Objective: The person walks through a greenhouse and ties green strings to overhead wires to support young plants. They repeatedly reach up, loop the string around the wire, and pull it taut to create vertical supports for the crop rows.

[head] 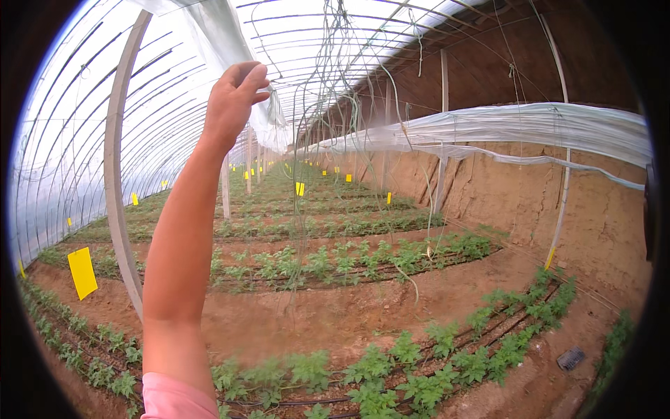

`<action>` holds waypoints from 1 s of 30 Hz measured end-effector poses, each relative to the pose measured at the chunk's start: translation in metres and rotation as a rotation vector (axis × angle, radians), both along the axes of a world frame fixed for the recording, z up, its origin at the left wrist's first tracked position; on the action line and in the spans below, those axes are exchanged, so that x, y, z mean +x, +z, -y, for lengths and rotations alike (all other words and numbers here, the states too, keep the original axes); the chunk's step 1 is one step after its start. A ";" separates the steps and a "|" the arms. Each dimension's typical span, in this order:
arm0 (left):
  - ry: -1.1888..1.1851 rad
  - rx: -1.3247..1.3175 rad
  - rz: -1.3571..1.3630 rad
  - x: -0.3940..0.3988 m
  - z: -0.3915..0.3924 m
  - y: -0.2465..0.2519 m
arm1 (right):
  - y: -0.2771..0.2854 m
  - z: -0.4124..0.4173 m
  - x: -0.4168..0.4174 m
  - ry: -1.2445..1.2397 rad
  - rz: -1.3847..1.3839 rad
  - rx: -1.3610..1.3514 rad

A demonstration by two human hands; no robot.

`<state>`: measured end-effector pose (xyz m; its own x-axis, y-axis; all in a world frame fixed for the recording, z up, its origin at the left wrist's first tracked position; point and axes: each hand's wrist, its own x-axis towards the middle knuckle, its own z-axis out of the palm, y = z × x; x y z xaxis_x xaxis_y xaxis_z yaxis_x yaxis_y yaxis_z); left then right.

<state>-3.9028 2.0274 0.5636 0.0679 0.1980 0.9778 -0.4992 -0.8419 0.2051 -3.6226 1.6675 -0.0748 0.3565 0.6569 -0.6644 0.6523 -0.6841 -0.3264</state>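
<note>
My left hand (238, 97) is raised high at the end of a bare forearm, with a pink sleeve (178, 395) at the bottom. Its fingers curl together near the top; whether a thin strand lies between them cannot be made out. Just to the right of the fingertips hangs a tangled bundle of green twine (335, 78), with loose strands trailing down over the plants. Behind the hand droops a gathered clear plastic sheet (220, 31). My right hand is out of view.
Rows of leafy green plants (371, 366) with black drip hoses cross the soil. A concrete post (118, 157) stands at left. Yellow cards (82, 273) hang among the rows. Rolled plastic film (523, 123) runs along the earthen wall (502, 183). A dark seedling tray (570, 359) lies at lower right.
</note>
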 end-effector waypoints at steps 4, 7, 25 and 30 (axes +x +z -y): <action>0.467 0.284 0.159 0.059 0.041 0.055 | 0.036 -0.028 0.015 0.188 0.092 0.100; 0.605 0.090 -0.074 0.085 0.055 0.084 | 0.131 -0.054 -0.013 0.274 0.238 0.367; -0.232 -0.326 -0.825 -0.035 -0.011 -0.214 | 0.678 -0.178 -0.089 0.534 0.939 2.170; -0.257 -0.400 -1.136 -0.055 -0.015 -0.284 | 0.636 -0.248 -0.097 0.401 1.100 1.528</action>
<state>-3.9576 2.0420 0.2796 0.9215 0.3254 0.2118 -0.0110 -0.5234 0.8520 -3.7196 1.9156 0.5617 -0.1429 0.5140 0.8458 0.9811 -0.0388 0.1894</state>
